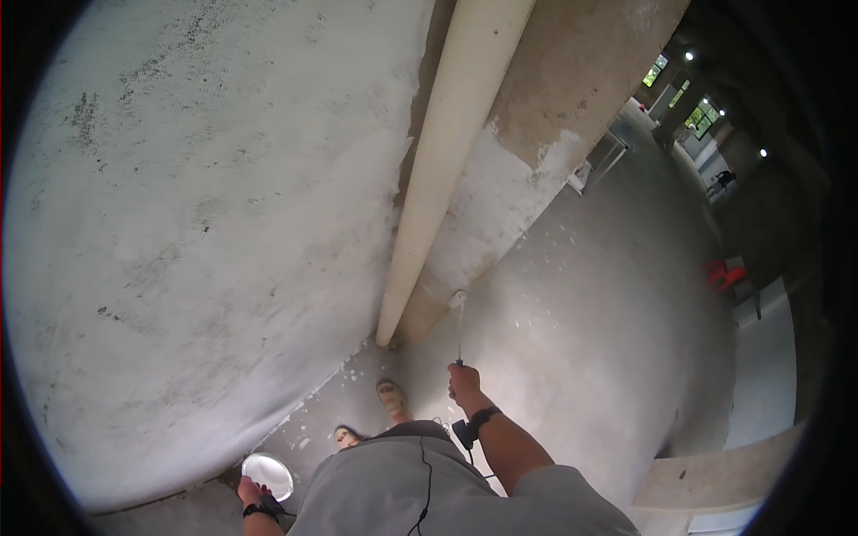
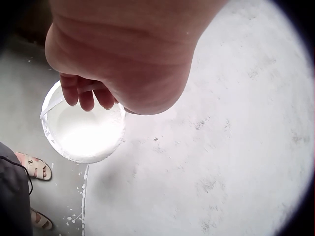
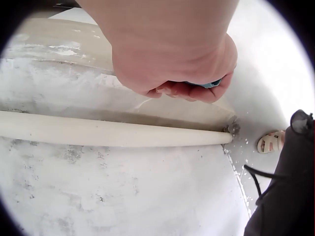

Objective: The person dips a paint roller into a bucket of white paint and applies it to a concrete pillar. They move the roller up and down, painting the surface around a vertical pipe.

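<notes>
In the head view, a white-coated wall with dark scuffs fills the left, a cream pipe standing beside a brown, partly whitened pillar. Grey floor stretches right toward far windows and a red chair. The right hand grips a small roller, its head near the pillar's foot; contact cannot be told. At near left, the left hand holds a white bucket.

The left wrist view shows that hand's fingers curled round the bucket's handle, white liquid inside, and white spatters along the wall's foot.

In the right wrist view, curled fingers close round the roller's teal grip, above the pipe.
</notes>
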`<state>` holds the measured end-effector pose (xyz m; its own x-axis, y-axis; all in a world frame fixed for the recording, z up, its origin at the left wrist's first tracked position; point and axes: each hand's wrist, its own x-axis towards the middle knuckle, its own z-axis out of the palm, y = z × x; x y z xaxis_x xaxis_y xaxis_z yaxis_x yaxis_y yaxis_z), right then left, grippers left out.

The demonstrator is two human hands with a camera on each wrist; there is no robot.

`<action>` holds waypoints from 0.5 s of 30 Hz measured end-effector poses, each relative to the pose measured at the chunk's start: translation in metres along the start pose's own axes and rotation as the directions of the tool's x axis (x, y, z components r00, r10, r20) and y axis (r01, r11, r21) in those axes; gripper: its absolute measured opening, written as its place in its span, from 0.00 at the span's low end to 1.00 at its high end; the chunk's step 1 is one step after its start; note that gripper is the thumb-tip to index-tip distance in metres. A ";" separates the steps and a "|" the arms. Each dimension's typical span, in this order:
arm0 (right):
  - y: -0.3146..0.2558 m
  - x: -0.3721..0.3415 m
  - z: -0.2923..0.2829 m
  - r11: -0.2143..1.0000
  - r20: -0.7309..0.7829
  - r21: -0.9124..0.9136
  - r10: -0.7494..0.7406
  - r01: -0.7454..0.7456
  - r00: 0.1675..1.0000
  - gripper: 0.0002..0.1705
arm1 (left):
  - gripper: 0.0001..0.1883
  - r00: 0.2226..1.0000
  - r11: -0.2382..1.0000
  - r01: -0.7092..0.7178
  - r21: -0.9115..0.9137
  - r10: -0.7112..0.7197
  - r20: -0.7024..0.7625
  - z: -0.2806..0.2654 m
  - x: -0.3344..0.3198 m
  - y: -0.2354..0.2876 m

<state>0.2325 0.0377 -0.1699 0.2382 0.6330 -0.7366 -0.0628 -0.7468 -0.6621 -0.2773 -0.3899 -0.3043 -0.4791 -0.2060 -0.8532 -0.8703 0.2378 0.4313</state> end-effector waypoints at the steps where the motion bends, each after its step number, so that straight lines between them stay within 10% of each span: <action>1: -0.003 0.001 0.002 0.999 0.001 0.048 0.018 -0.018 1.000 0.12 | 0.12 1.000 1.000 -0.001 -0.006 0.001 -0.001 0.000 -0.002 -0.002; 15: -0.059 0.032 0.073 0.999 0.215 -0.030 -0.034 0.041 0.976 0.14 | 0.14 0.993 0.989 0.071 -0.131 -0.082 -0.081 -0.045 -0.008 -0.050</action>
<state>0.1728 0.1165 -0.1648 0.0262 0.6870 -0.7262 -0.0233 -0.7258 -0.6875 -0.2350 -0.4430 -0.3061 -0.4136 -0.3015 -0.8591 -0.9096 0.0959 0.4042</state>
